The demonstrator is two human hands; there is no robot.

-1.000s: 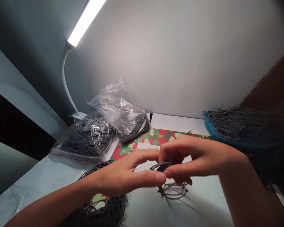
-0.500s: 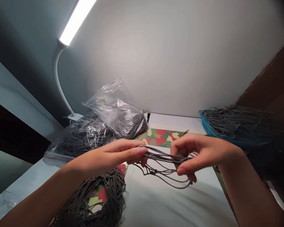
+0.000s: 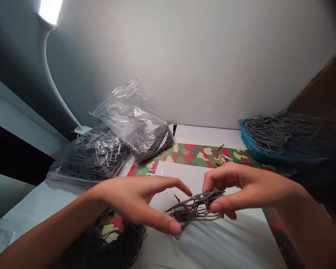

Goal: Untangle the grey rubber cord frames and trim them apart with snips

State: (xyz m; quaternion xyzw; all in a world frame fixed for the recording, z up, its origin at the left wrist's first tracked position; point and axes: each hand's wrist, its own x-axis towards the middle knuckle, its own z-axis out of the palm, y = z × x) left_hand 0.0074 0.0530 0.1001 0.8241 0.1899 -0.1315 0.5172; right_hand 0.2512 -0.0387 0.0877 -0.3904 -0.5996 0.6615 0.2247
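Evidently the bundle of grey cords (image 3: 197, 206) is light and limp: thin strands bow and splay freely, so it should flex rather than snap, though loose loops could snag on each other. It hangs between the two hands, over the white sheet (image 3: 218, 246), right of the loose cord pile (image 3: 128, 243). The right hand (image 3: 249, 186) pinches its right end between thumb and curled fingers, a sound place to hold, since the strands gather closely there. The left hand (image 3: 134, 198) is spread, thumb and forefinger well parted around the left end; whether they touch it I cannot tell. Gripping across all the strands looks safer than catching just one
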